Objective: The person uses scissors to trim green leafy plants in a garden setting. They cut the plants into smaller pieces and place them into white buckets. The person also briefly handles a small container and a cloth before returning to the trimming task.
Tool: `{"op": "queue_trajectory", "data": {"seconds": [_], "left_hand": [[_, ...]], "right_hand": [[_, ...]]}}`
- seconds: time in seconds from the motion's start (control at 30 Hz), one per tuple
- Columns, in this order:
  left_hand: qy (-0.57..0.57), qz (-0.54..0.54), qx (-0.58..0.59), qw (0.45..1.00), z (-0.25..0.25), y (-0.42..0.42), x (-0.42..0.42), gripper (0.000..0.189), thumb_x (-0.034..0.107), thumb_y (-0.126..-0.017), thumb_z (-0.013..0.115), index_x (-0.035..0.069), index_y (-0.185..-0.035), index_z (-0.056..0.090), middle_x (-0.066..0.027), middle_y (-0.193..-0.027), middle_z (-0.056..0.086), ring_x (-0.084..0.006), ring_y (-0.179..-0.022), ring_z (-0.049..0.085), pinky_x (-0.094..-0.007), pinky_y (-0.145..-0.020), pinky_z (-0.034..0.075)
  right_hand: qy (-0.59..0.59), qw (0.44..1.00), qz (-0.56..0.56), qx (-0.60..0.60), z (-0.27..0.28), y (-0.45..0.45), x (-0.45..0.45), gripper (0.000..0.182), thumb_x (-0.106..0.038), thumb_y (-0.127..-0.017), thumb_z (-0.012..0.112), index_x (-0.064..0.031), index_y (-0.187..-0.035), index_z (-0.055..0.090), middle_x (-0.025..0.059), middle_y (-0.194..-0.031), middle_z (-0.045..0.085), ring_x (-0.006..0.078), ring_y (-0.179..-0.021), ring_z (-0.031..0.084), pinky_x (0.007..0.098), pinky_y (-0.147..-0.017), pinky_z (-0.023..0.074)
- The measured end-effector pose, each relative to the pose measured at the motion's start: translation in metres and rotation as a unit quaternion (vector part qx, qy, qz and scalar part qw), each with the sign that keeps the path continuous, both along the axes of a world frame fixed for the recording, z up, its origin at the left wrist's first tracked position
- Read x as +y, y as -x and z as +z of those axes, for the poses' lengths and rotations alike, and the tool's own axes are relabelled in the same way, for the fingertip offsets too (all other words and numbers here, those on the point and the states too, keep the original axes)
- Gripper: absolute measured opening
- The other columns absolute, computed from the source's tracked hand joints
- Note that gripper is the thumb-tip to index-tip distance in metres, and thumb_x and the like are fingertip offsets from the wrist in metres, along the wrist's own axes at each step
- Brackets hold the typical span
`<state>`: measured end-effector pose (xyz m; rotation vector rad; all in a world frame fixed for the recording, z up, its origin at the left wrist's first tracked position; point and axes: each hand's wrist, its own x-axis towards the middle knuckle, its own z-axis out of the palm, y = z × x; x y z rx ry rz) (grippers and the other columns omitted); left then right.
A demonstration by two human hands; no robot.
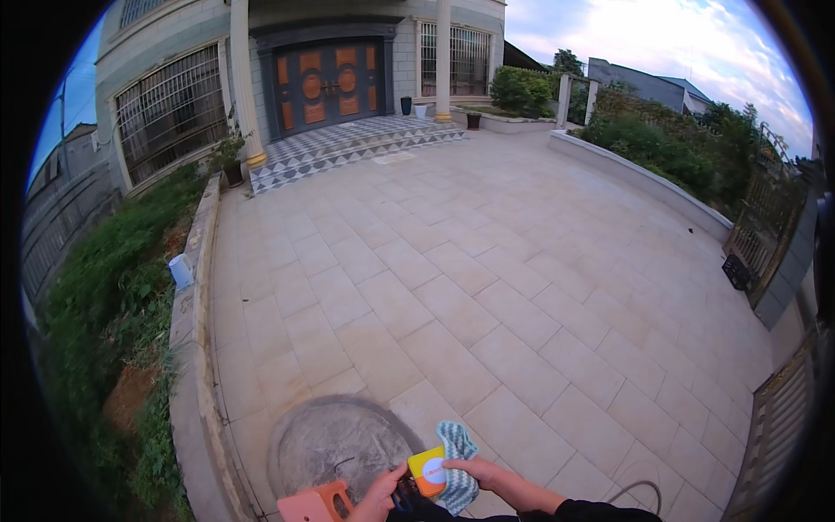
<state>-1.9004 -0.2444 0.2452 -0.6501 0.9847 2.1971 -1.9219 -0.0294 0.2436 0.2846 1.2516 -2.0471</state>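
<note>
At the bottom middle, my left hand grips the left edge of a small yellow and orange flat box with a white round patch that bears writing. My right hand holds a teal and white striped cloth against the box's right side, the thumb lying over the box's face. The cloth hangs above and below the fingers. Something dark blue, too small to name, shows beneath my left hand. A pink plastic stool stands just left of that hand, partly cut off by the picture's edge.
A round concrete cover lies in the tiled yard. A low wall bearing a white jug borders the plants at left. Tiled steps lead to a double door. A hose lies at lower right, near a metal gate.
</note>
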Motion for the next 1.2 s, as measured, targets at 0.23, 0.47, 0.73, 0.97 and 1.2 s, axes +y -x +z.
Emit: {"op": "queue_trajectory", "data": {"seconds": [0.23, 0.47, 0.73, 0.97, 1.2], "left_hand": [[0.045, -0.007, 0.028, 0.999, -0.01, 0.071, -0.001, 0.031, 0.028, -0.086, 0.053, 0.002, -0.104, 0.052, -0.0101, -0.093, 0.061, -0.0196, -0.076, 0.061, -0.0326, -0.064, 0.052], [0.096, -0.017, 0.112, 0.989, -0.004, 0.163, -0.003, 0.03, 0.01, -0.077, 0.064, -0.001, -0.102, 0.051, -0.0114, -0.094, 0.06, -0.0209, -0.081, 0.061, -0.0342, -0.069, 0.052], [0.112, 0.013, 0.149, 0.982, 0.022, 0.243, 0.008, 0.038, 0.005, -0.072, 0.066, -0.003, -0.104, 0.047, -0.013, -0.096, 0.058, -0.0248, -0.086, 0.06, -0.0392, -0.077, 0.051], [0.065, 0.063, 0.197, 0.976, -0.004, 0.279, 0.054, 0.043, 0.005, -0.073, 0.065, -0.001, -0.109, 0.042, -0.013, -0.1, 0.056, -0.0266, -0.089, 0.059, -0.0409, -0.077, 0.051], [0.069, 0.057, 0.139, 0.986, 0.008, 0.298, 0.126, 0.039, 0.003, -0.073, 0.066, 0.002, -0.103, 0.04, -0.0104, -0.093, 0.053, -0.0206, -0.084, 0.058, -0.0357, -0.069, 0.052]], "right_hand": [[0.002, 1.0, 0.024, 0.004, 0.004, 0.074, 0.001, 0.042, -0.021, -0.076, 0.066, -0.0011, -0.11, 0.05, 0.009, -0.1, 0.059, 0.0171, -0.087, 0.058, 0.0291, -0.077, 0.0478], [-0.043, 0.996, 0.018, 0.072, 0.019, 0.159, -0.009, 0.045, -0.033, -0.08, 0.061, -0.0017, -0.111, 0.05, 0.007, -0.1, 0.059, 0.0143, -0.088, 0.057, 0.0271, -0.078, 0.0463], [-0.071, 0.989, -0.115, 0.062, 0.038, 0.225, -0.004, 0.046, -0.041, -0.085, 0.052, -0.0018, -0.11, 0.051, 0.0031, -0.095, 0.059, 0.0116, -0.081, 0.056, 0.0253, -0.072, 0.0458], [-0.427, 0.876, -0.139, 0.179, 0.043, 0.278, 0.094, 0.039, -0.036, -0.081, 0.055, -0.0056, -0.105, 0.056, 0.0133, -0.085, 0.062, 0.0211, -0.081, 0.059, 0.0328, -0.072, 0.045], [-0.498, 0.754, -0.292, 0.313, 0.072, 0.3, 0.195, 0.032, -0.019, -0.079, 0.052, -0.0112, -0.11, 0.05, 0.0206, -0.086, 0.059, 0.0362, -0.082, 0.058, 0.0403, -0.069, 0.0458]]}}
